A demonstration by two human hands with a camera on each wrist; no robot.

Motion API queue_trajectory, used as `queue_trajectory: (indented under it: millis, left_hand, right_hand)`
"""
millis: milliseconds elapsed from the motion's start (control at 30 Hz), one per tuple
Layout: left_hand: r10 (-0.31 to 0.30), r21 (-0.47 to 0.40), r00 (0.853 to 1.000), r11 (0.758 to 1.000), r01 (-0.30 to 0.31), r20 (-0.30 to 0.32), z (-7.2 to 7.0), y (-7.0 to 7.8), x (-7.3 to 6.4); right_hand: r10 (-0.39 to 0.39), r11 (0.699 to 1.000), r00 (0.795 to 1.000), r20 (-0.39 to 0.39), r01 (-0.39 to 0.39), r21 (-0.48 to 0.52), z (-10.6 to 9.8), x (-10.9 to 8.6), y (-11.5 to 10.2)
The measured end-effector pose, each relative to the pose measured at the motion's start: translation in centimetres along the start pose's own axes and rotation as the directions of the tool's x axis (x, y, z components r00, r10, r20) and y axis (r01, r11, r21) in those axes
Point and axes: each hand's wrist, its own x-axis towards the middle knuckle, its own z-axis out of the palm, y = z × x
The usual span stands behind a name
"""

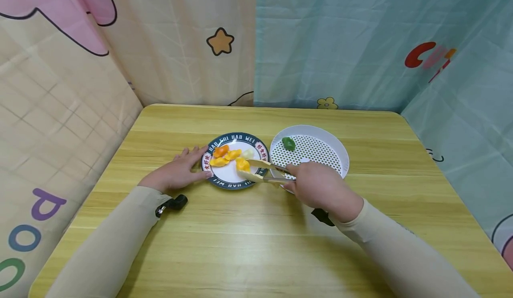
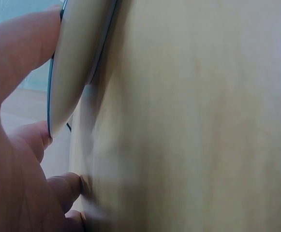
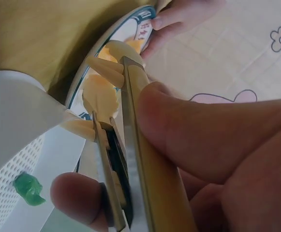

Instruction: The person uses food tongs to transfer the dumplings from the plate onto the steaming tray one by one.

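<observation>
My right hand [image 1: 320, 184] grips a pair of metal tongs [image 1: 278, 180] with pale yellow tips. The tips stand on either side of a yellow dumpling-shaped piece [image 1: 242, 165] at the right of a plate [image 1: 228, 185]; whether they squeeze it I cannot tell. The plate is white with a dark lettered rim. Several more pieces lie on it, among them an orange one [image 1: 221, 151] and a whitish one [image 1: 248, 154]. My left hand [image 1: 178, 171] is spread at the plate's left edge, thumb and forefinger touching the rim [image 2: 55, 92].
Right of the plate stands a round white perforated basket [image 1: 341, 153], partly behind my right hand. A green piece [image 1: 288, 144] lies in it. Both stand on a wooden table [image 1: 240, 244], with patterned curtains [image 1: 320, 44] behind and at the sides.
</observation>
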Motion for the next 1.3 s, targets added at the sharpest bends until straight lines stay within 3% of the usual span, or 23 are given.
queue_trajectory:
  millis: [233,400,600,833,1300]
  left_hand:
    - [0.005,-0.005,1.0,1.0,-0.005,0.0,0.1,-0.1,0.3]
    - [0.0,-0.001,1.0,1.0,0.0,0.002,0.1,0.0,0.2]
    - [-0.001,0.005,1.0,1.0,0.001,0.003,0.1,-0.1,0.2]
    - [-0.002,0.005,1.0,1.0,0.002,-0.002,0.0,-0.1,0.1]
    - [0.002,-0.007,1.0,1.0,-0.002,-0.004,0.0,-0.1,0.1]
  right_hand:
    - [0.0,1.0,1.0,-0.032,0.0,0.0,-0.1,-0.2,0.4]
    - [0.001,1.0,0.997,-0.075,0.0,0.014,-1.6,-1.3,1.7]
    - [0.114,0.993,0.992,-0.049,-0.112,0.038,-3.9,-3.2,6.0]
    - [0.225,0.974,0.974,0.019,-0.224,-0.04,-3.8,-4.3,10.9]
    - [0.231,0.969,0.971,0.068,-0.223,-0.105,-3.6,-3.4,11.9]
